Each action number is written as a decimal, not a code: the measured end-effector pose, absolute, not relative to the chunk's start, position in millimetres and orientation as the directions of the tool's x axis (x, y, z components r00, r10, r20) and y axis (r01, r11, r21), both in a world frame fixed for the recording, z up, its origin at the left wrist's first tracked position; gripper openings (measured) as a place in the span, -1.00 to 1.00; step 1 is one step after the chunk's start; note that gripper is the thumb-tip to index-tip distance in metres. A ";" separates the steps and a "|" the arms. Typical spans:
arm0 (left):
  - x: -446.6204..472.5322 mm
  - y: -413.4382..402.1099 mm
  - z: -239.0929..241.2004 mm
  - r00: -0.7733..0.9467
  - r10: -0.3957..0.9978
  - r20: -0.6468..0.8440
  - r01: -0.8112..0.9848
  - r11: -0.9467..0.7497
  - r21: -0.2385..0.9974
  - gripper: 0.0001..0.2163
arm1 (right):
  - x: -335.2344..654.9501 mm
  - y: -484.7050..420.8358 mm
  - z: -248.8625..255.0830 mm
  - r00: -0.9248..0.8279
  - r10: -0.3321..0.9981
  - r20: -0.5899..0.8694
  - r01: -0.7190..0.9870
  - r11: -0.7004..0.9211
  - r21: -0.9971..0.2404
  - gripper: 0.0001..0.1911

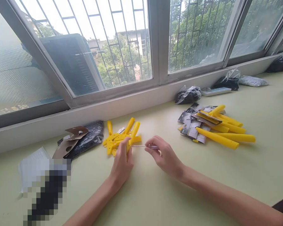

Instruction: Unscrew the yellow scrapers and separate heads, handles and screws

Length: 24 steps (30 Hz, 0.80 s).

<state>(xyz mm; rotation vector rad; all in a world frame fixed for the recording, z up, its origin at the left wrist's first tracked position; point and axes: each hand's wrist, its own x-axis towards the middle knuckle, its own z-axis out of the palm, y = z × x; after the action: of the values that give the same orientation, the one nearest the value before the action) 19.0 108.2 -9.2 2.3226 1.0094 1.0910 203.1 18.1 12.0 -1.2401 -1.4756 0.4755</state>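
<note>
My left hand [122,160] is closed around a yellow plastic scraper [135,129], whose handle points up and away from me. Its lower part is partly hidden by my fingers. Between the fingertips of my right hand [165,154] is a small screwdriver [153,147] with a purplish handle. The thin metal shaft lies level, and its tip reaches the scraper by my left fingers; whether it sits in a screw is too small to tell. Just beyond my left hand, several loose yellow scrapers [112,139] lie in a heap.
On the right lies a pile of yellow-handled scrapers [217,138] with printed cards [191,127]. At left are a black plastic bag [91,138], torn brown cardboard [63,147] and clear plastic sheets [36,166]. Black bundles in clear bags [188,94] and a pale box [217,91] line the windowsill [136,100].
</note>
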 end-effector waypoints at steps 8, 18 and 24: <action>19.0 108.1 -9.6 0.446 0.717 0.535 0.455 -0.697 0.554 -0.65 | 202.7 15.8 11.6 0.137 0.935 0.328 0.433 0.241 -0.868 -0.60; 18.9 108.0 -9.2 0.456 0.719 0.524 0.453 -0.695 0.559 -0.65 | 201.4 14.4 11.3 0.114 0.956 0.271 0.452 0.193 -0.871 -0.58; 18.8 107.8 -8.7 0.465 0.726 0.507 0.453 -0.687 0.568 -0.65 | 200.6 14.4 14.2 0.147 0.932 0.331 0.378 0.256 -0.890 -0.59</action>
<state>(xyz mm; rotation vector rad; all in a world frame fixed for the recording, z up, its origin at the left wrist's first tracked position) 18.8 107.8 -8.7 2.3645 0.9947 1.0701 200.6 14.4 14.2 -1.3150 -1.4293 0.6364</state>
